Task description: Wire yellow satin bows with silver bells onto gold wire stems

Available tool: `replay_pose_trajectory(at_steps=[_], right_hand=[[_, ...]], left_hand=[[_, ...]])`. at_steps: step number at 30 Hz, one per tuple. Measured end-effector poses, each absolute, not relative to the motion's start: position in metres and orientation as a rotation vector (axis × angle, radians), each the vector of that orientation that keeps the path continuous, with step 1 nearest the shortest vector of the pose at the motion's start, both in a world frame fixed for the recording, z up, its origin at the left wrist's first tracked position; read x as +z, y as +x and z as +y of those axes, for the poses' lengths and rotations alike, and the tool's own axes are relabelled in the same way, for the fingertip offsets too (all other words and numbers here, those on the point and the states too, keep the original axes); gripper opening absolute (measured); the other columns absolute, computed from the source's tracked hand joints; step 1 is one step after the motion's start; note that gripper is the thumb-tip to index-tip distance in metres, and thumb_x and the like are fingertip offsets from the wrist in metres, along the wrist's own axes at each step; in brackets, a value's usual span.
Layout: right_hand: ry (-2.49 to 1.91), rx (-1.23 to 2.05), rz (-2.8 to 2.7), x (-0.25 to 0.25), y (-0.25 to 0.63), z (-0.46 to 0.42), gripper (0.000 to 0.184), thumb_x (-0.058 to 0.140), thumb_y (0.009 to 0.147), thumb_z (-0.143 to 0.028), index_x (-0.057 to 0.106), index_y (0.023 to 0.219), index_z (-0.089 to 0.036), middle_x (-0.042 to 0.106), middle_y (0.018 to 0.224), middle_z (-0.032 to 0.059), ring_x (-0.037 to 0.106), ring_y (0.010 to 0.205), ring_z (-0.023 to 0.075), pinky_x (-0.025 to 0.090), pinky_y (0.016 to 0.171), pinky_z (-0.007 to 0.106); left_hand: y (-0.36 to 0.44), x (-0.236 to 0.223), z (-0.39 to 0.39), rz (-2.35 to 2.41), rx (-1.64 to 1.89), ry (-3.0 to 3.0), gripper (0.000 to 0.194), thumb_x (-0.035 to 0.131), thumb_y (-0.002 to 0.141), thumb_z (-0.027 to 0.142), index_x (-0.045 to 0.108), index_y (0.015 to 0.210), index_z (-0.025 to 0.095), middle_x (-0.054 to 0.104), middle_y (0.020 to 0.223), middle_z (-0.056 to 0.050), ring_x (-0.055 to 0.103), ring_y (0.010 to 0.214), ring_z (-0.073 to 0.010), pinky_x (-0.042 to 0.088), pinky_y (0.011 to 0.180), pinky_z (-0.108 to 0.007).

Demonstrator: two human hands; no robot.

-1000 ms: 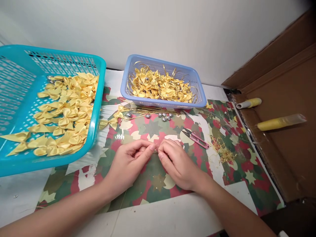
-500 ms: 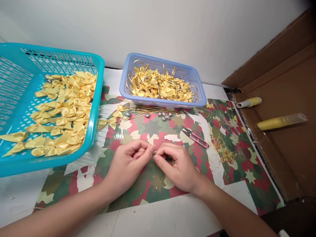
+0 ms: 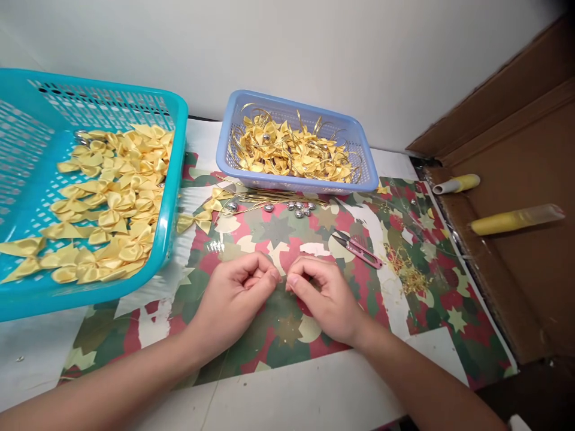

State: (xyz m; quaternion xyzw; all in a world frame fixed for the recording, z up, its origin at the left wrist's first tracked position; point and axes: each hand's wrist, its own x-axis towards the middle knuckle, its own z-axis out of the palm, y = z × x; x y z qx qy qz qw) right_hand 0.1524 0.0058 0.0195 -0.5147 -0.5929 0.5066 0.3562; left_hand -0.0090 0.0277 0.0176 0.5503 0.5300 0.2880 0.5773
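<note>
My left hand [image 3: 233, 296] and my right hand [image 3: 326, 296] rest on a camouflage-patterned mat [image 3: 278, 335], fingers curled, fingertips nearly touching. Each pinches something too small to make out. Above them lie several small silver beads [image 3: 299, 208], thin gold wires [image 3: 265, 199] and two loose yellow ribbon bows [image 3: 197, 221]. Pink thread snips [image 3: 357, 248] lie just right of my right hand.
A tilted teal basket [image 3: 173, 179] of yellow bows is on the left. A blue basket [image 3: 366, 173] of bows with gold wire loops stands at the back. Gold wire scraps [image 3: 404, 272] lie to the right. Two yellow tubes [image 3: 512, 220] rest on cardboard at the right.
The fingertips, touching a second ago, have drawn slightly apart. The view shifted a little; the baskets sit marginally higher in frame.
</note>
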Motion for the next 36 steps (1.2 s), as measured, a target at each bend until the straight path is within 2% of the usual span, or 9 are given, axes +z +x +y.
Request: replay_pose_trajectory(at_steps=[6,13,36], right_hand=[[-1.321,1.27,-1.525,0.0196,0.1518,0.0054,0.021,0.049,0.084,-0.017,0.046,0.063,-0.019,0.049,0.063,-0.0021,0.045,0.061,0.0115,0.037,0.056,0.024],[-1.346,1.186,-1.536,0.0177,0.1492,0.0048,0.025,0.052,0.078,-0.013,0.036,0.06,-0.021,0.041,0.058,-0.0047,0.039,0.057,0.0107,0.033,0.054,0.025],[-1.35,1.219,-1.528,0.0167,0.1504,0.0046,0.026,0.054,0.079,-0.013,0.038,0.061,-0.02,0.041,0.059,-0.0048,0.039,0.059,0.0107,0.032,0.055,0.025]], left_hand=[[-0.0074,0.0156,0.0286,1.253,0.677,1.291,0.024,0.051,0.077,0.034,0.051,0.058,0.018,0.036,0.047,0.007,0.031,0.04,-0.0064,0.025,0.038,-0.019],[-0.0071,0.0177,0.0268,1.265,0.683,1.287,0.022,0.051,0.074,0.03,0.047,0.055,0.019,0.033,0.046,0.008,0.028,0.042,-0.0059,0.022,0.039,-0.018],[-0.005,0.0188,0.0283,1.284,0.682,1.262,0.023,0.05,0.072,0.031,0.046,0.053,0.019,0.035,0.043,0.008,0.029,0.04,-0.0055,0.022,0.037,-0.017]])
